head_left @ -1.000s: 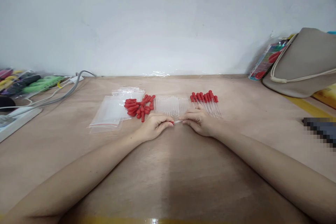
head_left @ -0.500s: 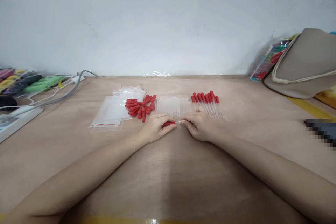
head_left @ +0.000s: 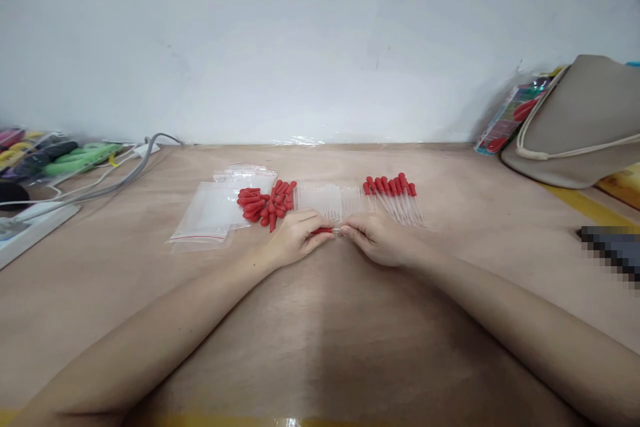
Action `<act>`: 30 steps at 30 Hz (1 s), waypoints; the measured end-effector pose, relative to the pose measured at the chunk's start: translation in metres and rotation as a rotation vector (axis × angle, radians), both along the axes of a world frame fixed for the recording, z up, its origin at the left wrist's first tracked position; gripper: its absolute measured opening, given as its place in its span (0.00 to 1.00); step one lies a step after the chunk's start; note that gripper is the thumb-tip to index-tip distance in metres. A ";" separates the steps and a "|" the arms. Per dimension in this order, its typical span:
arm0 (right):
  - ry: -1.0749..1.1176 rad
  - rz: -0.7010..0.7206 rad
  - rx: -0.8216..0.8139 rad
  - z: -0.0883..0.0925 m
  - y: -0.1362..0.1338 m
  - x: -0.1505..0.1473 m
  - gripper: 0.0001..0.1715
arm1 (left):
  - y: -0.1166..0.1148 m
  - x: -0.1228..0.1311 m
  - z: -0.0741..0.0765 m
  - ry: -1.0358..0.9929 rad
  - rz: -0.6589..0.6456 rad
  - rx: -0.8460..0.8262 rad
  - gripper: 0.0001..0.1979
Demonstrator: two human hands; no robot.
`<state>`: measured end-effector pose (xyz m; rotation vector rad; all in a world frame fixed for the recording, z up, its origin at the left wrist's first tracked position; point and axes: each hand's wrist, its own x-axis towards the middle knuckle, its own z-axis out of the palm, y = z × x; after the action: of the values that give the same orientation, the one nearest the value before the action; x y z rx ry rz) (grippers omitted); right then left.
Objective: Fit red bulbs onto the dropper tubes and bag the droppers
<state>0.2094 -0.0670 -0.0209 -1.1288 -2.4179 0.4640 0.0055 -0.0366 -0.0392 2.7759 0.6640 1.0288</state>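
My left hand point(head_left: 299, 238) is closed around a red rubber dropper bulb point(head_left: 323, 231), pinched between thumb and fingers. My right hand point(head_left: 374, 238) pinches a clear glass tube point(head_left: 337, 231), whose end meets the bulb's open end; whether it sits inside I cannot tell. Most of the tube is hidden in the right fingers. Just behind the hands lies a row of clear pipette tubes point(head_left: 325, 200). A pile of loose red bulbs point(head_left: 253, 203) is at their left. To the right, several droppers with red bulbs fitted point(head_left: 393, 187) lie side by side.
Clear zip bags point(head_left: 203, 213) lie left of the bulb pile. Farther left are a grey cable point(head_left: 127, 180), a white power strip point(head_left: 47, 230) and colourful packets point(head_left: 83, 160). At the right stand a beige bag point(head_left: 575, 127) and a printed packet point(head_left: 510, 120); a dark pixelated object point(head_left: 610, 253) lies nearer.
My right hand has come slightly closer to my left, and less of the glass tube shows between them. My right fingers have drawn in tighter. The other things lie as before.
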 end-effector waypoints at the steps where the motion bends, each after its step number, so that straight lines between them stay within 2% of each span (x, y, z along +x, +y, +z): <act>1: 0.007 0.028 0.004 0.001 0.001 0.002 0.15 | 0.000 -0.001 0.001 -0.019 0.024 0.020 0.08; 3: 0.036 0.029 0.033 0.004 0.004 0.008 0.13 | 0.000 -0.004 0.003 -0.080 0.113 0.069 0.16; 5: 0.106 -0.107 0.054 0.005 0.012 0.018 0.11 | 0.000 -0.006 0.003 -0.143 0.224 0.099 0.22; 7: 0.215 -0.352 0.010 0.007 0.023 0.033 0.12 | -0.001 -0.007 0.001 -0.147 0.273 0.078 0.18; 10: 0.306 -0.693 -0.114 0.009 0.040 0.058 0.14 | 0.000 -0.006 -0.001 -0.059 0.236 0.030 0.05; 12: 0.241 -0.846 -0.099 0.009 0.047 0.071 0.15 | 0.000 -0.004 -0.003 -0.025 0.210 0.023 0.05; 14: 0.145 -0.922 -0.081 0.007 0.050 0.078 0.16 | 0.001 -0.003 -0.004 -0.018 0.203 0.015 0.07; 17: 0.018 -0.946 -0.104 0.002 0.050 0.078 0.17 | 0.001 -0.003 -0.004 -0.016 0.224 0.010 0.14; 19: -0.051 -0.950 -0.111 0.001 0.049 0.075 0.17 | 0.001 -0.003 -0.003 -0.023 0.245 0.011 0.16; 24: -0.119 -0.937 -0.032 0.003 0.045 0.070 0.22 | 0.000 -0.004 -0.002 0.001 0.257 -0.019 0.05; 30: -0.073 -0.736 0.042 0.007 0.037 0.035 0.14 | 0.001 -0.004 -0.001 0.044 0.248 -0.031 0.11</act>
<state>0.2444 -0.0300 -0.0143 -1.9033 -1.8564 0.1263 0.0013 -0.0360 -0.0399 2.7468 1.0421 0.9903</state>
